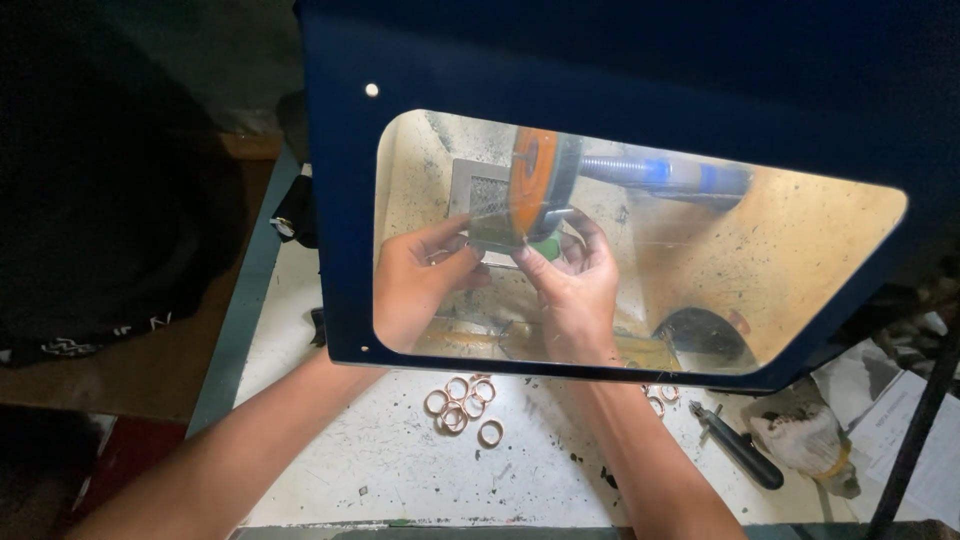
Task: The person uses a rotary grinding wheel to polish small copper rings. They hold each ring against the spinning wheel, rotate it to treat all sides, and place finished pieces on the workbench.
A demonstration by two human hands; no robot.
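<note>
Item one: dark blue guard hood (620,70) with a clear window, my landmark. Behind that window I see an orange-faced grinding wheel (533,185) on a shaft with blue bands (665,172). My left hand (415,285) sits behind the window, below-left of the wheel, fingers pinched closed on a small flat piece (492,228) held against the wheel's lower edge. My right hand (578,285) is below-right of the wheel, fingers curled onto the same piece. Below the hood, on the white bench (380,460), I count a cluster of copper rings (462,402); more rings (660,396) lie to the right. A black-handled tool (738,445) lies below the hood's right corner.
</note>
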